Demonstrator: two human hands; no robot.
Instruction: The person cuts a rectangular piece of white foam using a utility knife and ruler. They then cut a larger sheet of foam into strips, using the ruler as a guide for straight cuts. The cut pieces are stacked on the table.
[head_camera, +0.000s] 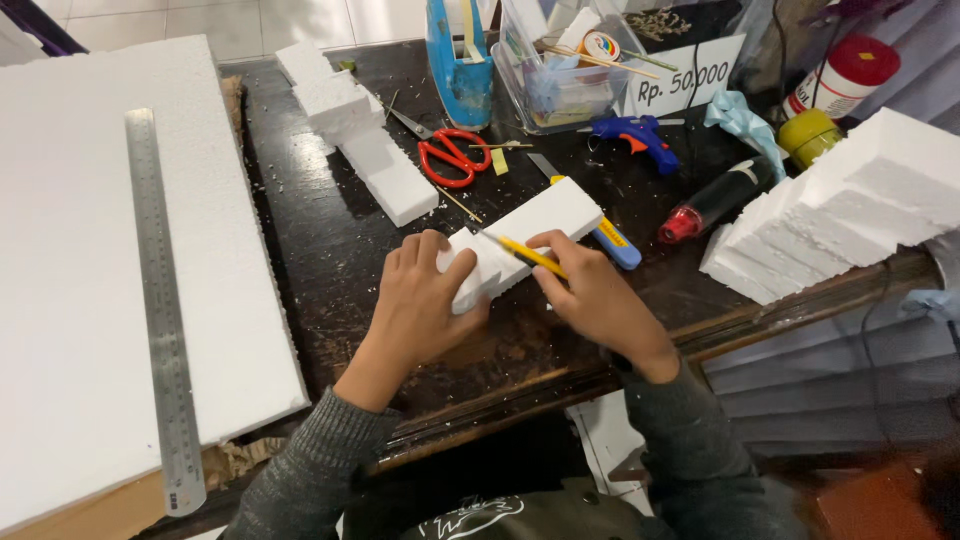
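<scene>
Grey knitted sleeves come up from the bottom edge to two bare hands over a dark, scuffed wooden table (330, 240) dusted with white crumbs. On the left, the left hand (422, 300) is curled around the near end of a long white foam block (545, 222), thumb on its side, pressing it to the tabletop. Beside it, the right hand (592, 292) is closed around a yellow utility knife (528, 256), whose thin blade tip rests on the block's top face near its left end. This block lies at the table's middle, slanting up to the right; its surface is grainy and matte, its edges fairly square.

At far left a large foam sheet (70, 300) overhangs the table, with a long steel ruler (160, 300) lying along it. Just behind the block's far end lies a second cutter with a blue and yellow handle (605, 238). To the right, a stack of rough-cut foam pieces (850, 205) sits at the table's edge, a dark bottle with a red cap (712, 205) beside it. Farther back lie red-handled scissors (450, 155), a row of foam offcuts (360, 140) and a blue glue gun (632, 135). Farthest stand a blue tape dispenser (458, 60), a clear plastic bin (560, 70) of small supplies and a white jar with a red lid (845, 75).
</scene>
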